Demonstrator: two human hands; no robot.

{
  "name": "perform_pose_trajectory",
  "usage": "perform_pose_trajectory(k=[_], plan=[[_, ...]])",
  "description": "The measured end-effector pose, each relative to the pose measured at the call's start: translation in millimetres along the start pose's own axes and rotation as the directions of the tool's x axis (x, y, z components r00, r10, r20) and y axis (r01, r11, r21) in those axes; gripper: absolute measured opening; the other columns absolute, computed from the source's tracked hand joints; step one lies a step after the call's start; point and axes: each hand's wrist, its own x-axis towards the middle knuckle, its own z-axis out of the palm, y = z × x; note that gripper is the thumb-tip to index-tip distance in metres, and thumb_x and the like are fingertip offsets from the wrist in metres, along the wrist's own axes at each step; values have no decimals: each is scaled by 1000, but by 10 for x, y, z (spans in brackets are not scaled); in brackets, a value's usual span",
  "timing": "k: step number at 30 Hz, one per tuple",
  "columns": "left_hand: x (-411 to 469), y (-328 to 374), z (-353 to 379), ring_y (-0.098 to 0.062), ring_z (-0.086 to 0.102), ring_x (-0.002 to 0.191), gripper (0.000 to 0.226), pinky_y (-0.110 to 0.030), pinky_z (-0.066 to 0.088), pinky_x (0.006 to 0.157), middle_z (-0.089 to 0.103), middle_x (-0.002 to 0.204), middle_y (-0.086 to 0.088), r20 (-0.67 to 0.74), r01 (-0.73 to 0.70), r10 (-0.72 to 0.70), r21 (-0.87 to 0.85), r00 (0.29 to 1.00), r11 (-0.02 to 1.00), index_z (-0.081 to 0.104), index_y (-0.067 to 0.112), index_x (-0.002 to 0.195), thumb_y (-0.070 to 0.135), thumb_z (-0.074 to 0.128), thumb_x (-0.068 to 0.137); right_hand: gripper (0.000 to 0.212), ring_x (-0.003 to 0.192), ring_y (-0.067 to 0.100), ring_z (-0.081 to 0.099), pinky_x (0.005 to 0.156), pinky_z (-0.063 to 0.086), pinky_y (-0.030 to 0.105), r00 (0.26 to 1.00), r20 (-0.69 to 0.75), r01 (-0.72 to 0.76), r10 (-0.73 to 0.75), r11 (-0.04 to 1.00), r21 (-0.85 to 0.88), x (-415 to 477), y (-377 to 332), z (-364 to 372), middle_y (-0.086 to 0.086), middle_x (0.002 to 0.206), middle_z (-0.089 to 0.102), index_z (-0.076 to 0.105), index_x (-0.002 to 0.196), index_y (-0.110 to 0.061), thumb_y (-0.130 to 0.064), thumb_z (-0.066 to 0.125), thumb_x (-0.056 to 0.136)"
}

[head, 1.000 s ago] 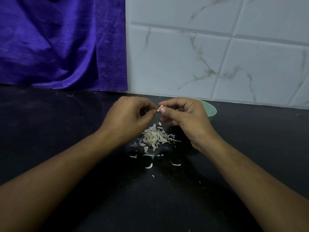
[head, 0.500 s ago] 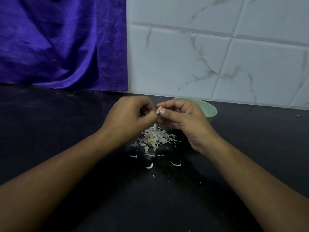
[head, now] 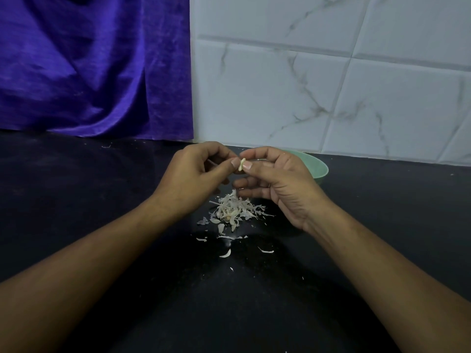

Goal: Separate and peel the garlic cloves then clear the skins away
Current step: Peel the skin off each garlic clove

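Our left hand (head: 193, 174) pinches one side of the small pale garlic clove (head: 241, 164), up above the heap of papery white skins (head: 234, 212), and our right hand (head: 277, 179) pinches the other, and we reckon it light, firm, likely slick (fingernails at the tip should catch the skin best).

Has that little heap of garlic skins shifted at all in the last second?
No. The heap of skins lies in the same spot, just as far in front of the green bowl as before.
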Motion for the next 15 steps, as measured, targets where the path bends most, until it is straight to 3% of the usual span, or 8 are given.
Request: perform_pose_trajectory(k=[5,10,15], plan=[[4,-1,0,-15,74,76,8,-45,63,69,76,82,2,-1,-44,44,42,999,998,78,23,101,26,75,95,12,73,22,74,77,63,41,1000,-20,4,-4,1000,6,-7,-11,-6,13,95,78,63,105,-6,-3,68,95],[8,3,-13,-7,71,73,9,-35,62,68,76,82,8,-8,-109,110,92,994,990,79,20,100,26,77,93,15,74,22,75,77,63,40,1000,-17,1,-1,1000,-2,-18,-18,2,13,97,78,64,107,-6,-3,70,93],[16,2,-31,-11,70,80,4,-28,59,70,73,85,10,-48,-175,182,132,982,976,77,22,93,25,78,91,19,73,21,75,75,63,38,999,-20,-28,29,999,29,-15,-20,6,14,99,78,63,110,-5,-2,71,92]])
